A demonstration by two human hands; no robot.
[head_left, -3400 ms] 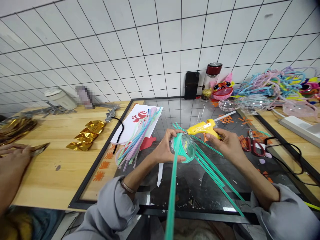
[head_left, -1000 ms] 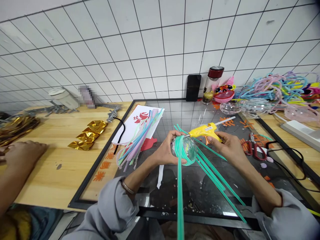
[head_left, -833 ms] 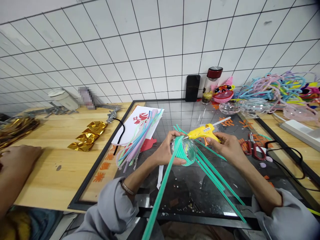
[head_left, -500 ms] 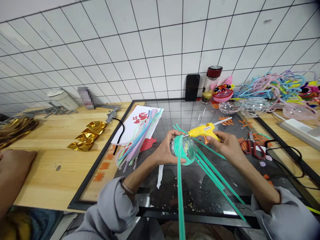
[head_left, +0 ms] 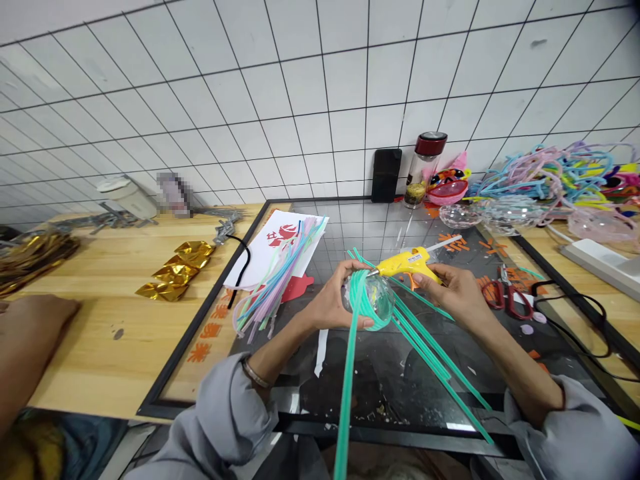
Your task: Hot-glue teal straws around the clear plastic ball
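My left hand (head_left: 334,299) is closed around a clear plastic ball (head_left: 383,301) partly wrapped with green pipe cleaners (head_left: 361,303). From the wrap, a green strand hangs down toward me past the table's front edge. My right hand (head_left: 447,288) grips the handle of a yellow hot glue gun (head_left: 407,261), a white glue stick (head_left: 445,243) jutting from its back. The gun's nozzle touches or nearly touches the green wrap at the ball's upper side, close to my left fingertips. Loose green pipe cleaners (head_left: 425,347) lie on the dark glass beneath and to the right.
Pastel pipe cleaners (head_left: 283,277) lie over white paper (head_left: 245,260). Red-handled pliers (head_left: 507,297) and a black cord (head_left: 595,320) are at right. A phone (head_left: 386,175) and a bottle (head_left: 424,170) stand by the wall. Another person's arm (head_left: 33,347) rests at left beside gold foil (head_left: 177,270).
The lower end of the hanging green strand has swung to the left. Both hands, the ball and the glue gun stay almost where they were.
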